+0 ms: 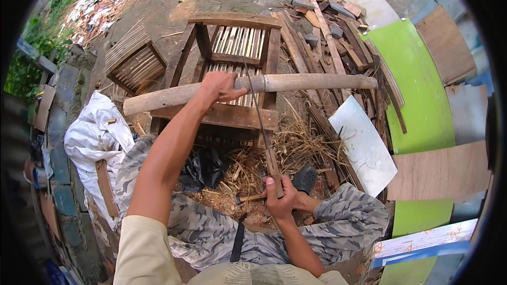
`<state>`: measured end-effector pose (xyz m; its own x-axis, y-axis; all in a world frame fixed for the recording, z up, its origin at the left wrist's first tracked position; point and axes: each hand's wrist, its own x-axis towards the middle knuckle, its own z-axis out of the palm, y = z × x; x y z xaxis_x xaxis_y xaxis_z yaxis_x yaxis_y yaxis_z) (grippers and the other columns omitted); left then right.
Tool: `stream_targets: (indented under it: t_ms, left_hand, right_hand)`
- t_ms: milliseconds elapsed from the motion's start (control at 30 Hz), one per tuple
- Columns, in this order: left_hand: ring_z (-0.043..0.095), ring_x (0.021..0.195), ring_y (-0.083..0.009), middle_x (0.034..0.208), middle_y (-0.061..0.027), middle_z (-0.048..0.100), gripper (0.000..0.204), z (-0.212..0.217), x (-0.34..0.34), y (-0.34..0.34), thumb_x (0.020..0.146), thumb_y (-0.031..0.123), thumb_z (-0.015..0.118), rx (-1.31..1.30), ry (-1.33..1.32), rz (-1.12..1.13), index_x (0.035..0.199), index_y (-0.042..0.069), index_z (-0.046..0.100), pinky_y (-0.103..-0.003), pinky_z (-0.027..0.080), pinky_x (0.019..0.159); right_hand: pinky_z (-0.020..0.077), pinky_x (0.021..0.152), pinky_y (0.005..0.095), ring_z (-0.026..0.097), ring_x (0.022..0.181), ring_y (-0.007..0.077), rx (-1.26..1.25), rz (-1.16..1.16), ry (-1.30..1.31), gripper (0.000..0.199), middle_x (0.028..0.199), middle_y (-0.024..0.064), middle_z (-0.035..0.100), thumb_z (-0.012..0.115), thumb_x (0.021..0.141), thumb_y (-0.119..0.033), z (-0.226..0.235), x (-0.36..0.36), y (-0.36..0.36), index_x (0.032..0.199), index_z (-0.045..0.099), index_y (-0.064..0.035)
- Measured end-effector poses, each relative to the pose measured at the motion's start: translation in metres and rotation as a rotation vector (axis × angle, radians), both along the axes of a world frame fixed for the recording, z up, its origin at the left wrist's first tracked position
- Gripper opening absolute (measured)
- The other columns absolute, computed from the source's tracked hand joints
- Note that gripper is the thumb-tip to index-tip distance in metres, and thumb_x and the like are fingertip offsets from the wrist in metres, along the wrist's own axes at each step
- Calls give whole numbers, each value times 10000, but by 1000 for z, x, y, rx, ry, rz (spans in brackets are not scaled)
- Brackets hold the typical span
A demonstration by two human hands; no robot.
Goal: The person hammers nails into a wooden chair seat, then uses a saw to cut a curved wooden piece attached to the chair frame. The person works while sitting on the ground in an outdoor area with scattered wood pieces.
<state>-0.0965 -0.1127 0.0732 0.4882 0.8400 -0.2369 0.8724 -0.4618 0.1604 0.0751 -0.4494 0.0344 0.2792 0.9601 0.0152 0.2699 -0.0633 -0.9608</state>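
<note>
A thick, pale bamboo pole (322, 82) lies crosswise over a dark wooden chair frame (227, 114). My left hand (219, 86) presses down on the pole with its fingers closed over the top, just left of the joint ring. In my right hand (282, 196) is the wooden handle of a long, narrow handsaw (259, 111), gripped low between my knees. Its blade shows nearly edge-on, so no teeth can be made out. It runs away from me and crosses the pole right beside my left fingers.
A slatted wooden piece (135, 60) stands left of the frame, behind a white sack (97, 132). Scrap planks (317, 31) pile up at the right, beside green sheets (417, 74) and a pale panel (363, 145). Bamboo shavings (248, 169) and a black plastic bag (205, 168) lie between my legs.
</note>
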Motion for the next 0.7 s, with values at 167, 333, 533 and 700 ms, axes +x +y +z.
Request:
stream_targets:
  t_ms: [167,333,533,700]
  left_hand:
    - [702,963,-406,1029,-293,714,813,-7,-1,19,837,692,497,-49,0,29,1083,-55,706,-475,544,884]
    - [683,987,-430,1018,-336,693,860,-12,-3,32,815,696,487,-121,-51,61,1002,-113,711,-483,533,904]
    - [674,960,-464,1006,-382,672,871,-1,4,39,781,662,484,-268,-70,117,925,-172,688,-495,521,878]
    - [682,880,-440,940,-369,681,843,4,6,39,762,663,496,-334,-52,178,868,-146,709,-502,528,815]
  right_hand:
    - [467,497,246,607,577,84,158,-146,77,228,785,57,672,617,997,-182,7,-16,19,1109,628,16]
    - [536,609,283,661,669,125,178,-84,-6,390,914,129,715,633,962,-144,20,-18,33,1318,591,10]
    - [573,691,330,761,816,276,266,-83,-133,475,1050,200,743,660,924,-120,14,-14,34,1375,587,9]
    - [560,661,307,753,774,221,239,-93,-67,467,1018,198,747,661,925,-101,15,-14,28,1373,592,14]
